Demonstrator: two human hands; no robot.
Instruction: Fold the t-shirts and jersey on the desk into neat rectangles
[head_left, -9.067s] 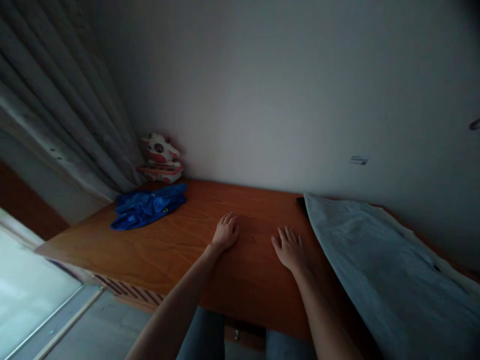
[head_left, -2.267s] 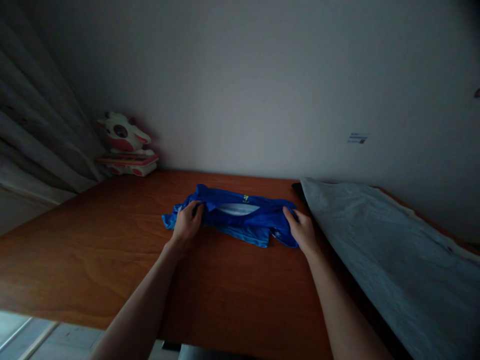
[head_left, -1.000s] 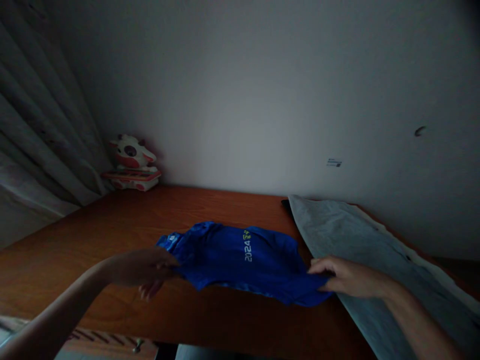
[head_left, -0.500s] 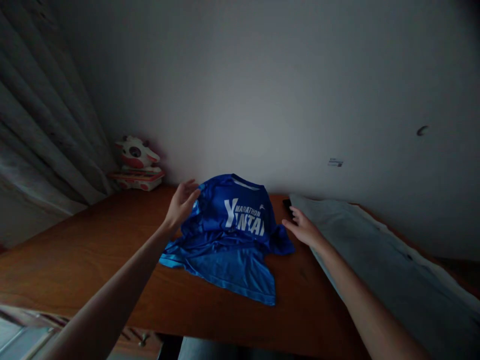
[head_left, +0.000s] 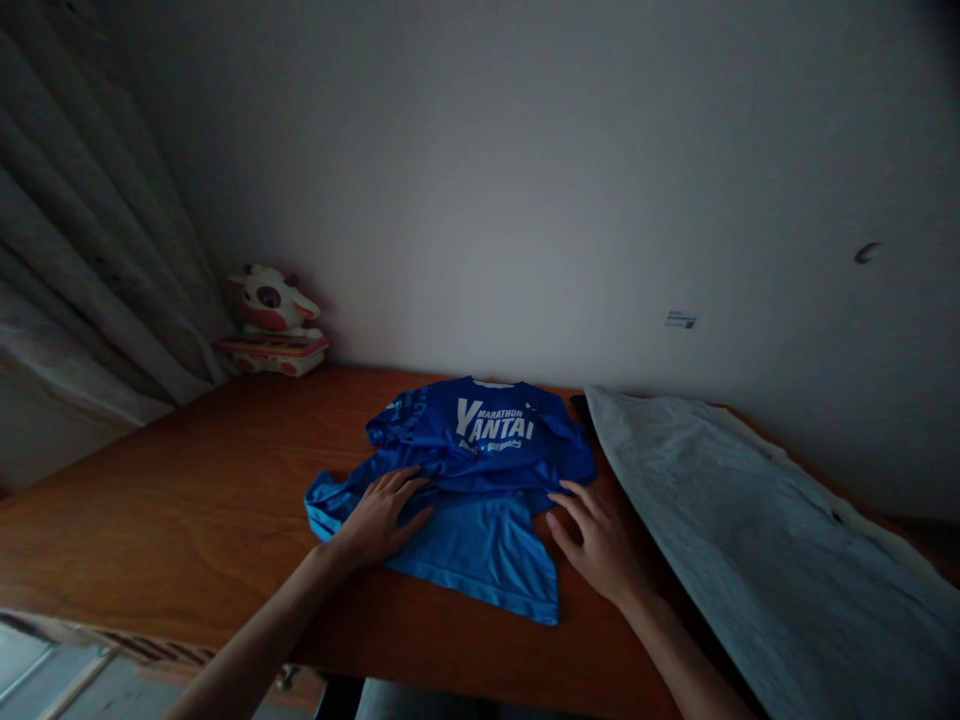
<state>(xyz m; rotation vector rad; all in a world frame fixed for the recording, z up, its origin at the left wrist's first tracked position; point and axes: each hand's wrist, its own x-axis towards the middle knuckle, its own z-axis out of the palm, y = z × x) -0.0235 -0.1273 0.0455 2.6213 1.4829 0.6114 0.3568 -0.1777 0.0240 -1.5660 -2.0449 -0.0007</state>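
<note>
A blue T-shirt [head_left: 480, 540] with white "Marathon Yantai" lettering lies front side up on the wooden table, its collar toward the wall. Wrinkles gather across its middle, and its lighter blue hem spreads toward me, bunched at the left corner. My left hand [head_left: 381, 512] rests over the shirt's left side, fingers apart and pointing away from me. Beside the right edge of the shirt is my right hand [head_left: 596, 535], fingers spread, the fingertips at the fabric's edge. Neither hand grips the cloth.
A cow-shaped toy keyboard [head_left: 274, 325] stands at the table's back left corner, near a curtain [head_left: 82, 220]. Grey cloth [head_left: 735, 500] covers the right side, with a dark object [head_left: 578, 403] partly under its far corner. The wooden table [head_left: 187, 480] meets a wall behind.
Both hands have come down and toward me, from the shirt's shoulders to its middle. The shirt's upper part, raised before, now lies flat with the sleeves spread.
</note>
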